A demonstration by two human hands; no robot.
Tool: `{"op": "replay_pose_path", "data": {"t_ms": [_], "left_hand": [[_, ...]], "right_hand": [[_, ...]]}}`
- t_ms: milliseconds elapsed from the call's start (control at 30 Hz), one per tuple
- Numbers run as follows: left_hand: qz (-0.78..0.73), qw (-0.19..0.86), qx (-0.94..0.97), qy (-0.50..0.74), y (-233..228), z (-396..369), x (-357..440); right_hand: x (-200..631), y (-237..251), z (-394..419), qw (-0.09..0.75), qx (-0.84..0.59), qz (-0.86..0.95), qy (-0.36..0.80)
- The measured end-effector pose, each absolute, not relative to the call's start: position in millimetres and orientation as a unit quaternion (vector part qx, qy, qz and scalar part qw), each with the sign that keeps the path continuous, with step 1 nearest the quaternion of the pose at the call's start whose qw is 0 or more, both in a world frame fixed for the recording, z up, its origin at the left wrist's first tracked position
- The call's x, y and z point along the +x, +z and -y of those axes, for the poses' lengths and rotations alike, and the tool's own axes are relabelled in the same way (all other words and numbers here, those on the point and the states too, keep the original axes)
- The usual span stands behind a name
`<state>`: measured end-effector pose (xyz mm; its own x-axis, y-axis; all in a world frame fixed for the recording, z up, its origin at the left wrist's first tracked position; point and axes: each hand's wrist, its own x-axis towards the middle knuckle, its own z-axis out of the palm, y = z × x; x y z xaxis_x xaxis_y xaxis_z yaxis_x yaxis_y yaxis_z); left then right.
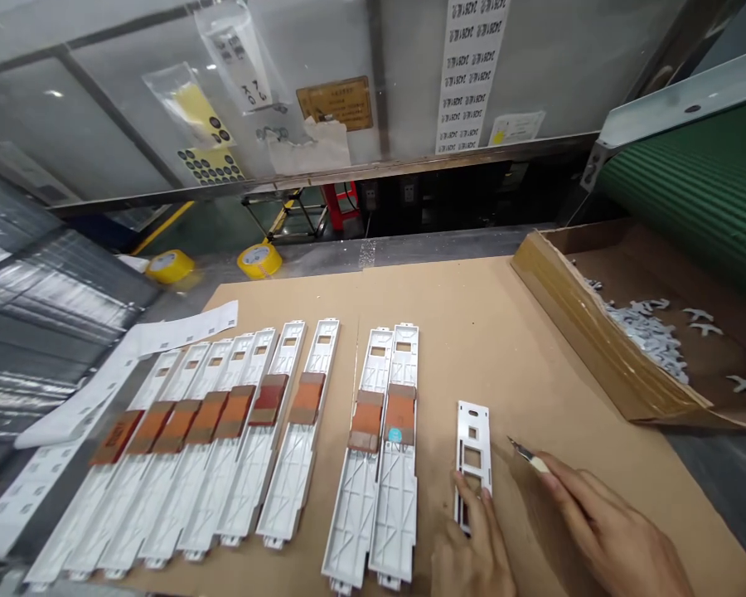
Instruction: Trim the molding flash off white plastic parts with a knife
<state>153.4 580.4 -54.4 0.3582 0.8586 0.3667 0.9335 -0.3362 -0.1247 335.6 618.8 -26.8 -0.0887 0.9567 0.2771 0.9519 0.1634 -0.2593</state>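
My left hand (pixel 476 547) presses its fingers on the near end of a short white plastic plate (pixel 473 452) that lies flat on the cardboard sheet (pixel 472 332). My right hand (pixel 609 531) holds a thin knife-like tool (pixel 525 453), its metal tip pointing left toward the plate but a little apart from it. To the left lie a pair of long white plastic strips (pixel 382 448) with brown tape patches, one bearing a small blue sticker (pixel 394 434). Further left is a row of several more such strips (pixel 211 448).
A cardboard box (pixel 597 340) with several small grey plastic scraps (pixel 650 336) stands at the right, beside a green conveyor belt (pixel 702 191). Two yellow tape rolls (pixel 259 259) sit at the back left. White label backing sheets (pixel 130 365) lie at the left edge.
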Motion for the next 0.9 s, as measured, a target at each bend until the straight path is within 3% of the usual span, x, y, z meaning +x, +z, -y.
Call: {"op": "replay_pose_path", "data": {"t_ms": [333, 900], "left_hand": [[0.455, 0.161, -0.832, -0.274, -52.1, -610.8, 147.4], [0.471, 0.150, -0.824, -0.278, -55.2, -616.3, 153.0]], "right_hand": [[317.8, -16.2, -647.9, 0.104, -0.542, 0.827, -0.105], [321.6, -17.6, -658.2, 0.076, -0.527, 0.843, -0.073]]}}
